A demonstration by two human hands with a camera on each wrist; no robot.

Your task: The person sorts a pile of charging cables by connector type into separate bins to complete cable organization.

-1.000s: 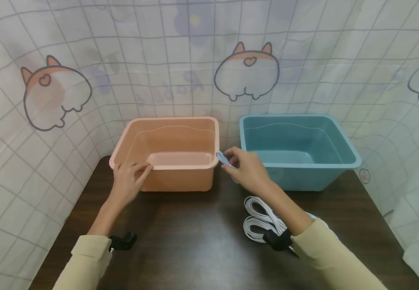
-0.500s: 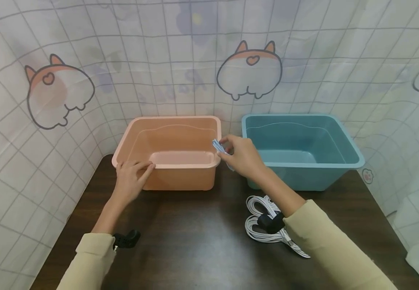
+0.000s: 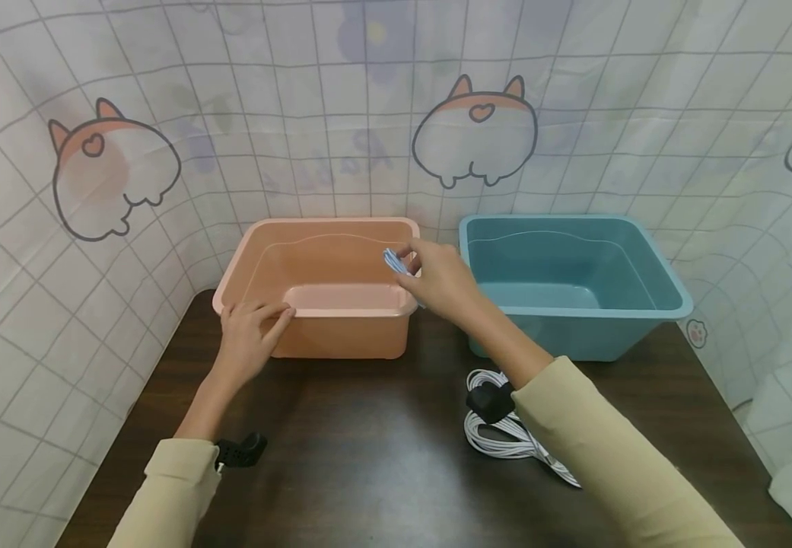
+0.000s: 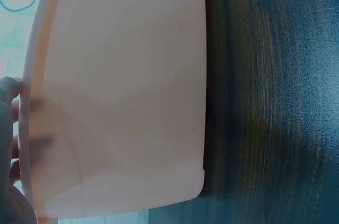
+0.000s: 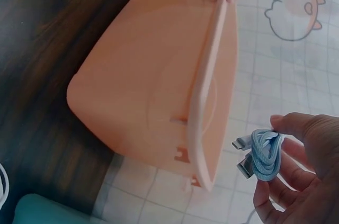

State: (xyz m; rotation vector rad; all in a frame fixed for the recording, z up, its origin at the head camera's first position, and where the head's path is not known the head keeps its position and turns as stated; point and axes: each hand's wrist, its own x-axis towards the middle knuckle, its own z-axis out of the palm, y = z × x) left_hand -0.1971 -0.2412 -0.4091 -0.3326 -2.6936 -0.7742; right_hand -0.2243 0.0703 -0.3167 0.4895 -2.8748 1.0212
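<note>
My left hand [image 3: 248, 335] grips the near rim of an orange plastic basin [image 3: 341, 335] toward its left end. In the left wrist view its fingers [image 4: 16, 110] lie over the rim, partly hidden behind the basin wall. My right hand [image 3: 440, 278] pinches a coiled light-blue USB cable [image 3: 394, 261], which overlaps the right end of the orange basin in the head view. From the right wrist, the coiled cable [image 5: 266, 154] shows two metal plugs sticking out, held between thumb and fingers just outside the basin's rim [image 5: 197, 123].
A teal basin [image 3: 539, 335] stands right of the orange one. On the dark wooden table [image 3: 368, 457] lies a coiled white cable [image 3: 498, 445], partly covered by the right wrist's black camera [image 3: 490, 402]. A grid-patterned cloth [image 3: 286, 99] hangs behind and at the sides.
My right hand has carried the blue cable up and leftward, from the gap between the basins to the orange basin's right end. The left hand stays on the rim.
</note>
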